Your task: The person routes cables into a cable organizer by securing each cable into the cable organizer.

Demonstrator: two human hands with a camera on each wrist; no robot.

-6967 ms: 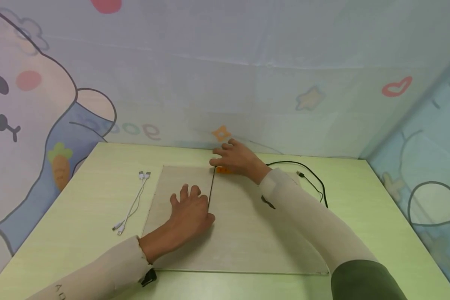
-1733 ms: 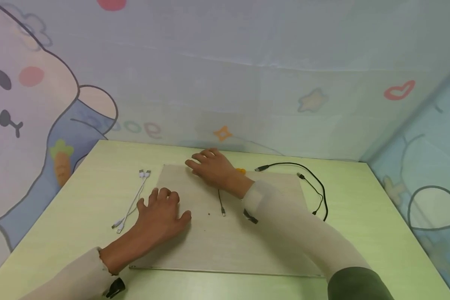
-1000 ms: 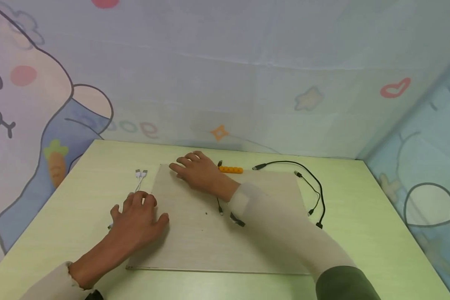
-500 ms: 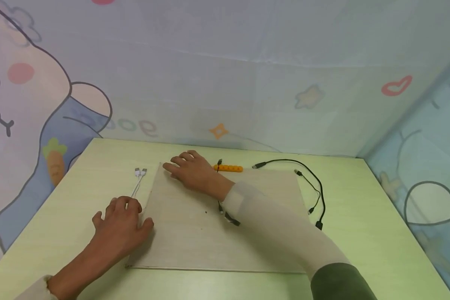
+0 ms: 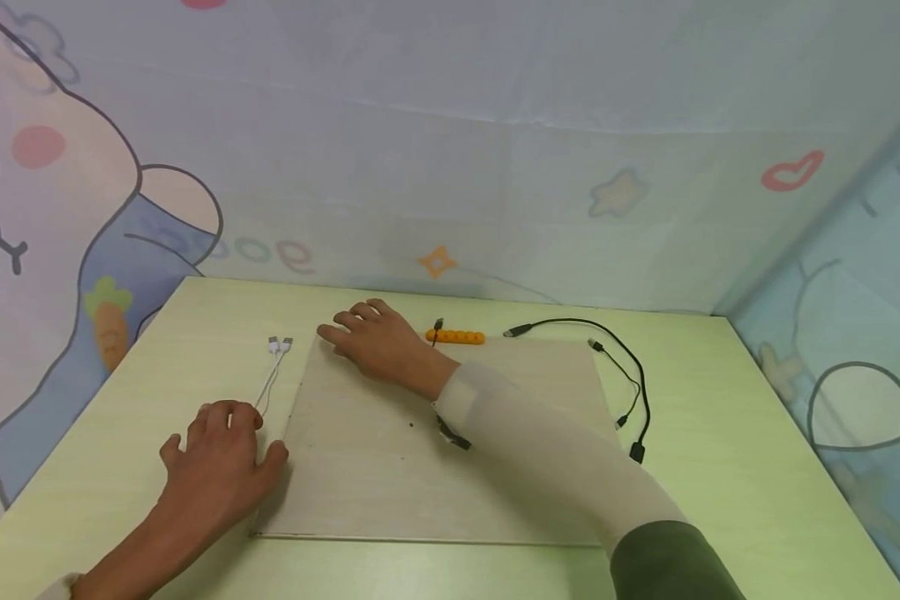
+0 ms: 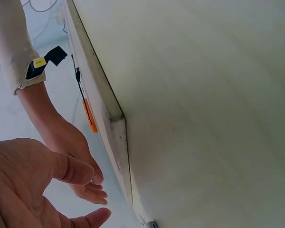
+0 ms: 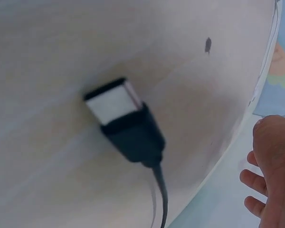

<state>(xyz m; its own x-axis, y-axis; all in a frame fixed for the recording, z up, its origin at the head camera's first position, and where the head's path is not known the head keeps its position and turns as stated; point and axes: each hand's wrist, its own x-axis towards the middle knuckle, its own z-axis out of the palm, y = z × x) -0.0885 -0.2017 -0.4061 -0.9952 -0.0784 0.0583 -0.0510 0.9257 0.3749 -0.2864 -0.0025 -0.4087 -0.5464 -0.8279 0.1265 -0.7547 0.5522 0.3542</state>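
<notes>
My left hand (image 5: 213, 462) hovers at the board's left edge, over the lower part of the white USB cables (image 5: 287, 343), hiding their near ends. Its fingers are loosely bent with nothing visible in them. My right hand (image 5: 386, 343) is spread over the far left corner of the thin pale board (image 5: 360, 492), holding nothing; I cannot tell whether it touches. At the board's far edge lies an orange cable clip strip (image 5: 457, 337). A black USB cable (image 5: 437, 327) crosses its left end. The right wrist view shows that cable's near plug (image 7: 128, 121) over the board.
Two black cables lie to the right of the board: a longer thick one (image 5: 641, 375) curving round a shorter thin one (image 5: 633, 385). All rests on a pale table (image 5: 757, 467), backed by a printed cloth wall (image 5: 495, 183).
Both hands have moved left, away from the black cable and the orange clip strip where they were working 7 s ago. The left hand now covers part of the white cables.
</notes>
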